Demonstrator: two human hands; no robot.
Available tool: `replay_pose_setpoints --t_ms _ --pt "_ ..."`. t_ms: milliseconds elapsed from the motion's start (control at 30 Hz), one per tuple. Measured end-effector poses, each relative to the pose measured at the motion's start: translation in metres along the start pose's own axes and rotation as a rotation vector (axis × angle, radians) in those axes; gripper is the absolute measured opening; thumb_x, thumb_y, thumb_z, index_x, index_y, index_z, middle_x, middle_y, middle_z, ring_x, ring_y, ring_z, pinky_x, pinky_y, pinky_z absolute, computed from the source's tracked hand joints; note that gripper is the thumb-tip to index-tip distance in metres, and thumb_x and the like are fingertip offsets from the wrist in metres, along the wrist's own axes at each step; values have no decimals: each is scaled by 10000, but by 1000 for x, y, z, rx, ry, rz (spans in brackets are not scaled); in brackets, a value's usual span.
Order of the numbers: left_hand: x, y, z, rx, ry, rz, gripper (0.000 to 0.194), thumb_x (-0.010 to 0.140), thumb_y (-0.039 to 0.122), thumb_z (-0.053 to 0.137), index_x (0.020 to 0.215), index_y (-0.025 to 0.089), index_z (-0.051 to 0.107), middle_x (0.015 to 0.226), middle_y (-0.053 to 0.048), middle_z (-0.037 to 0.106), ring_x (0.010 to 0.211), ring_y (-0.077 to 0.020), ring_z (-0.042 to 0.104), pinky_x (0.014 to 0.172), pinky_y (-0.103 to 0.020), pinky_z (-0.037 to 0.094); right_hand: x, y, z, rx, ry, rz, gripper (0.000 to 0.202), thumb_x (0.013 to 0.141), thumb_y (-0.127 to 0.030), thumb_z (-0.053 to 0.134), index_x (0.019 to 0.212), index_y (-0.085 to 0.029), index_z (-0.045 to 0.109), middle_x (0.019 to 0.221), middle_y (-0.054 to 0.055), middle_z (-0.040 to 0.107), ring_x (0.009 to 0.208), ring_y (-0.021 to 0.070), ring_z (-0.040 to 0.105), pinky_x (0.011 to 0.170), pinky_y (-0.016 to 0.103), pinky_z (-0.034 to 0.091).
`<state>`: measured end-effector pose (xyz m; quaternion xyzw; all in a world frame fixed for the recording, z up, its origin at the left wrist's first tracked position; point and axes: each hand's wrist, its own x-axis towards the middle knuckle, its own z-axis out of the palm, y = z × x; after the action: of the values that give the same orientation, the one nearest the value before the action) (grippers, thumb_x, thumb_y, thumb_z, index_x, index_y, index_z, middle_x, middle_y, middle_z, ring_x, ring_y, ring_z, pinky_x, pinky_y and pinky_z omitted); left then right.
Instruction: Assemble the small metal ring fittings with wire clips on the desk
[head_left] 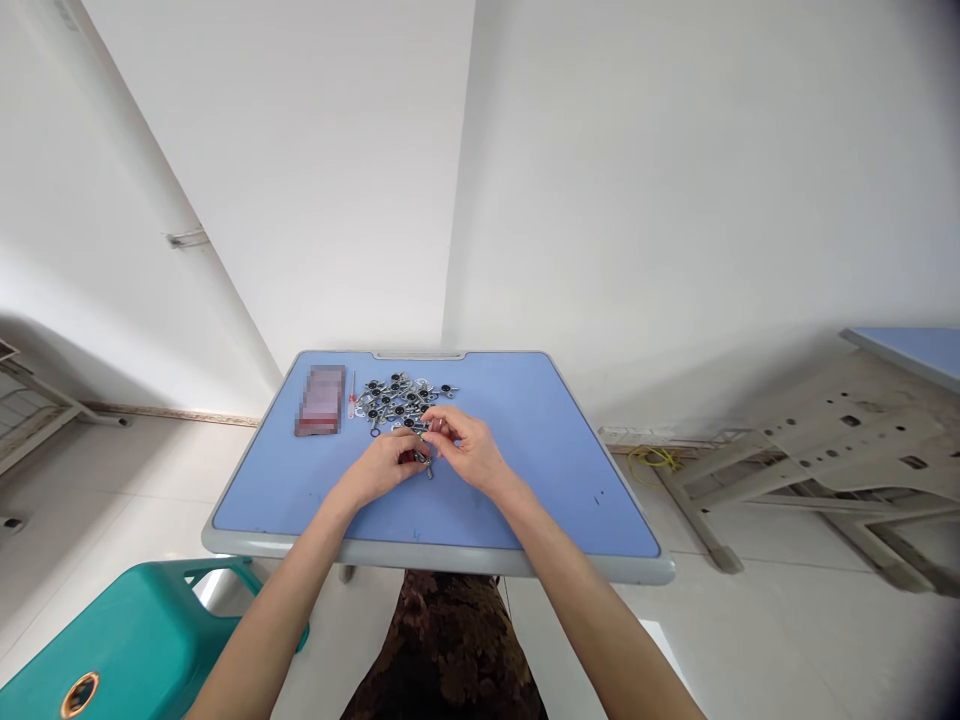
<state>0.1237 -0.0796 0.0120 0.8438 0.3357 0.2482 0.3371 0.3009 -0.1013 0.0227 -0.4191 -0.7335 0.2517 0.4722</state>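
Note:
My left hand (386, 465) is closed around a small metal fitting (429, 468), its silvery shank sticking out below the fingers. Close against it, my right hand (469, 450) has thumb and fingers pinched together at the top of the same spot; what is between those fingertips is too small to make out. Just beyond both hands lies a pile of similar metal fittings (394, 395) with round black caps and silvery rings. A dark blue ring (376, 432) rests at the pile's near left edge.
A small screwdriver (352, 403) with a red and clear handle lies left of the pile, beside a blurred phone-shaped object (322, 400). Everything sits on a blue desk (525, 430) against a white wall. A green stool (127, 630) stands at lower left.

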Motion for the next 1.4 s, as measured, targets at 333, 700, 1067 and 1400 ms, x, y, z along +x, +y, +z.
replay_pose_setpoints --t_ms 333,700,1067,1400 --pt "-1 2 -1 2 -15 13 187 794 122 565 949 184 649 953 -33 573 768 -128 578 743 -262 480 0 -5 -2 -62 -61 -23 144 875 -268 492 1009 -222 519 822 22 581 697 135 540 616 249 456" --pt "0 4 -1 34 -18 39 200 759 49 561 904 169 627 881 -15 566 716 -120 555 700 -250 463 -2 -6 -2 40 -124 8 253 896 -206 438 1138 -236 504 827 10 569 687 119 554 666 258 484" --pt "2 -5 -1 55 -14 66 173 840 128 523 942 187 650 1012 -52 612 932 -177 592 851 -316 475 0 2 0 5 -92 -6 301 902 -234 434 1200 -239 482 849 20 587 697 128 549 669 271 490" --pt "4 -4 3 106 30 61 190 840 92 484 935 171 629 957 -55 595 817 -157 595 798 -311 487 5 9 4 83 15 49 266 880 -281 476 1140 -231 503 806 15 574 672 135 553 647 276 516"
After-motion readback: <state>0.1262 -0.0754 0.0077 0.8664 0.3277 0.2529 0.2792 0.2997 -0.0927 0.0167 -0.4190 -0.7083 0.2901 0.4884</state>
